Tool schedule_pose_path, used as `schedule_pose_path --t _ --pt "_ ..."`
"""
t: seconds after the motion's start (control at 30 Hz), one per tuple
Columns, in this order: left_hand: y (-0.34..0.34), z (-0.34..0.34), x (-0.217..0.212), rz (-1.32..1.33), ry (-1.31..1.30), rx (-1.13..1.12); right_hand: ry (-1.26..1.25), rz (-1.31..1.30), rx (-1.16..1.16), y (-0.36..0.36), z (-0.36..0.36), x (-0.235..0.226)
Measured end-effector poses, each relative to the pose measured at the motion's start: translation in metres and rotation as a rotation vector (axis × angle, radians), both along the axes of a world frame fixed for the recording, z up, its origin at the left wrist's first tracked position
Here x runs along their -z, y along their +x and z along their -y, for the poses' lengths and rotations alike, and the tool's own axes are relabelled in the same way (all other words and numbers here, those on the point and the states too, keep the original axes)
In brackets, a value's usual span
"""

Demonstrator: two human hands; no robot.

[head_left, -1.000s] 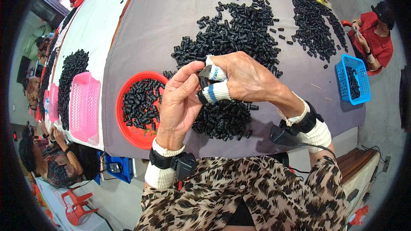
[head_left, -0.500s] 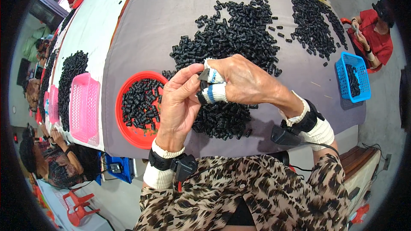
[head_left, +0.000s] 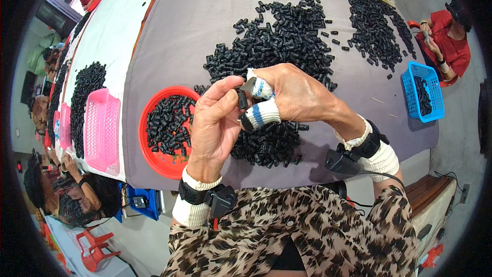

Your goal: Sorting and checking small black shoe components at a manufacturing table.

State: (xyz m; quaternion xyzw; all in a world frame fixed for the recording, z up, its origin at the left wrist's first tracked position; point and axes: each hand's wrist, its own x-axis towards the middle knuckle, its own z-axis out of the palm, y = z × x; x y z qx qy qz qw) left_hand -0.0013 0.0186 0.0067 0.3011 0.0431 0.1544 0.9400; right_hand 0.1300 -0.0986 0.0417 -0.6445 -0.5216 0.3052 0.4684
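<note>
My left hand (head_left: 214,125) is closed, pinching a small black ribbed plastic piece (head_left: 242,99) between thumb and fingertips. My right hand (head_left: 302,95) is closed on a small grey blade (head_left: 249,84), whose tip is beside the piece. White wraps with blue marks cover the right thumb and finger; most of the blade is hidden by them. Just beyond and beneath my hands spreads a large pile of similar black pieces (head_left: 277,41). Left of my left hand stands a round red tray (head_left: 145,146) holding many more of them.
Pink baskets (head_left: 101,133) stand on the white cloth at left, by another black pile (head_left: 86,84). A blue basket (head_left: 434,95) sits at the right table edge, near a person in red (head_left: 447,36). More people work at left. Cables run from my wrist straps.
My right hand has shifted slightly right and turned, drawing the blade back from the piece. More of the black piece now shows in my left hand, which stays almost in place.
</note>
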Motion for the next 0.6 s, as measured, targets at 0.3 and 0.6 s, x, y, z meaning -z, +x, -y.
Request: schedule_pose_path --t 0.3,0.6 --pt "0.0006 0.0002 0.002 -0.019 0.009 -0.022 -0.021 0.091 0.005 -0.0002 -0.0029 -0.0011" --pt "-0.0008 -0.0012 0.0061 -0.034 -0.01 -0.016 -0.093 0.152 -0.041 0.0011 -0.0043 -0.0005"
